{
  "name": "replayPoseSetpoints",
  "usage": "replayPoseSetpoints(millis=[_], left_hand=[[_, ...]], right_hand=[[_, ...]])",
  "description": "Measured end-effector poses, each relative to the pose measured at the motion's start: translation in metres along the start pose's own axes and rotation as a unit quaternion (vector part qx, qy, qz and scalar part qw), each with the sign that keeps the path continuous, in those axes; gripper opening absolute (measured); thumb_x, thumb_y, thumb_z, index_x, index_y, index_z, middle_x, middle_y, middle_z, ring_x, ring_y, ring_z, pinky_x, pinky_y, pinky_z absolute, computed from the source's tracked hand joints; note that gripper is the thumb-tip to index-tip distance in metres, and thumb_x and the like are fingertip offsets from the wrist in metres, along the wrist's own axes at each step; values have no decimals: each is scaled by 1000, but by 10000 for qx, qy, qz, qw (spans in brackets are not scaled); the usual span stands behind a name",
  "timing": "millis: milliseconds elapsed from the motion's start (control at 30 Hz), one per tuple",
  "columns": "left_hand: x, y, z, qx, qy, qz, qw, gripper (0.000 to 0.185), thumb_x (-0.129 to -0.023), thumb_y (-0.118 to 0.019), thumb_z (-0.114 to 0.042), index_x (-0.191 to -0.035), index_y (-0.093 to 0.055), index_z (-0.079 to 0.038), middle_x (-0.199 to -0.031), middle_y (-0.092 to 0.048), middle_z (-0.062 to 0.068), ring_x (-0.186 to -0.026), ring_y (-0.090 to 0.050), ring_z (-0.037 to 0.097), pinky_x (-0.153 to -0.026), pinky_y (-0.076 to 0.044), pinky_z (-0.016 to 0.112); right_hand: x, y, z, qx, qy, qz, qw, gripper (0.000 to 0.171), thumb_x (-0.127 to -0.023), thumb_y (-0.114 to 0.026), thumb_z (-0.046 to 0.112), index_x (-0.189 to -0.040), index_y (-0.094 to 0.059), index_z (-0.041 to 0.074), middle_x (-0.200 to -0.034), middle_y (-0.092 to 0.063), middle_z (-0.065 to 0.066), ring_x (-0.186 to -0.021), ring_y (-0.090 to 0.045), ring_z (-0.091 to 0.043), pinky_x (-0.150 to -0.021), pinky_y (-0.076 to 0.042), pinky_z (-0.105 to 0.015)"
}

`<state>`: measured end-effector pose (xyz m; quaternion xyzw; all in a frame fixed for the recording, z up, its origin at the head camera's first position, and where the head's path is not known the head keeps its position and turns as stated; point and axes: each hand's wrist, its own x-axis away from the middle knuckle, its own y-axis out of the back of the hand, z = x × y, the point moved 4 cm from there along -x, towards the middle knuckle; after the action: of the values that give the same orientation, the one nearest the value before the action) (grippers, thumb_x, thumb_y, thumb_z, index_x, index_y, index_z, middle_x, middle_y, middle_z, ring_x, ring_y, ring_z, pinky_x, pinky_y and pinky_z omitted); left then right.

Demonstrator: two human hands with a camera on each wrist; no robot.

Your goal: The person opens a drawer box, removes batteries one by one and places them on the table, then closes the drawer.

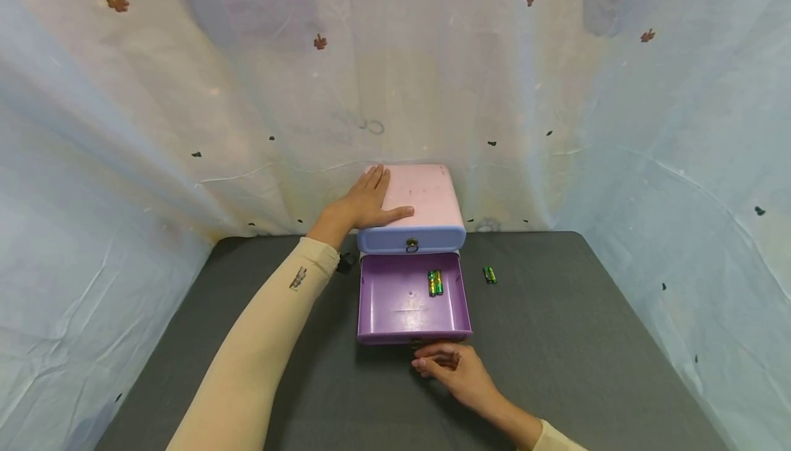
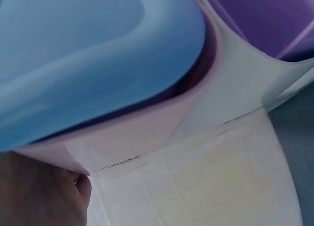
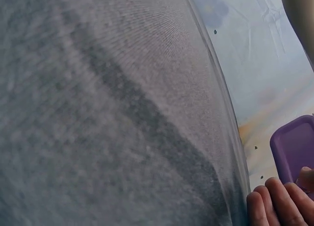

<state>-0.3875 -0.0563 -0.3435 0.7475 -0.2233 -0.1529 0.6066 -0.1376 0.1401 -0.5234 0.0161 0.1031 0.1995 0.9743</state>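
Dark grey felt-like matting point(image 1: 556, 341) covers my table, backed by a wrinkled pale cloth backdrop point(image 1: 185, 128) with small printed motifs. At centre stands a smooth plastic drawer chest point(image 1: 426, 197) with rounded corners: pink top, closed blue drawer point(image 1: 410, 239) with a ring pull. Its purple drawer point(image 1: 395, 300) is pulled out and contains two green batteries point(image 1: 435, 283); another green battery point(image 1: 489, 274) lies on the mat just right of it. My left hand point(image 1: 367, 200) rests flat, fingers extended, on the chest top. My right hand point(image 1: 454, 368), fingers curled, pinches the purple drawer's front handle.
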Motion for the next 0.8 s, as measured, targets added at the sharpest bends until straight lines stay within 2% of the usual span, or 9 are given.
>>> replayPoseSetpoints(millis=[200, 367, 467, 600, 800], left_hand=[[1, 0, 0, 19, 18, 31, 10000, 121, -98, -41, -84, -170, 9, -1, -177, 17, 20, -164, 18, 31, -133, 11, 38], [-1, -1, 2, 46, 56, 63, 10000, 118, -99, -42, -82, -170, 10, -2, -177, 18, 18, -164, 19, 30, -132, 12, 36], [-2, -1, 2, 62, 65, 69, 9999, 119, -99, -43, -82, -170, 10, -2, -177, 18, 18, -164, 19, 30, -133, 11, 36], [-2, -2, 3, 23, 48, 64, 10000, 119, -99, -43, -82, -170, 10, -2, -177, 18, 18, -164, 19, 30, -133, 11, 37], [-4, -3, 4, 23, 45, 50, 10000, 120, -99, -44, -82, -170, 10, -2, -178, 17, 18, -164, 19, 30, -133, 11, 37]], right_hand=[[4, 2, 6, 116, 24, 44, 9999, 22, -103, -69, 1, -117, -71, -16, -112, -75, -34, -101, -79, -30, -87, -65, -40], [8, 6, 14, 630, -8, 41, 9980, 18, -104, -72, 10, -116, -77, -3, -112, -77, -28, -103, -79, -29, -87, -65, -30], [10, 7, 20, 963, 124, 97, 9952, 17, -104, -73, 13, -116, -78, 1, -112, -79, -23, -103, -79, -28, -88, -64, -30], [12, 7, 31, 1308, 336, 132, 9907, 16, -104, -74, 14, -115, -79, 4, -111, -80, -15, -101, -78, -18, -88, -64, -31], [14, 10, 49, 1518, 502, 218, 9869, 15, -104, -74, 15, -115, -79, 7, -109, -80, -13, -101, -76, -11, -89, -64, -33]])
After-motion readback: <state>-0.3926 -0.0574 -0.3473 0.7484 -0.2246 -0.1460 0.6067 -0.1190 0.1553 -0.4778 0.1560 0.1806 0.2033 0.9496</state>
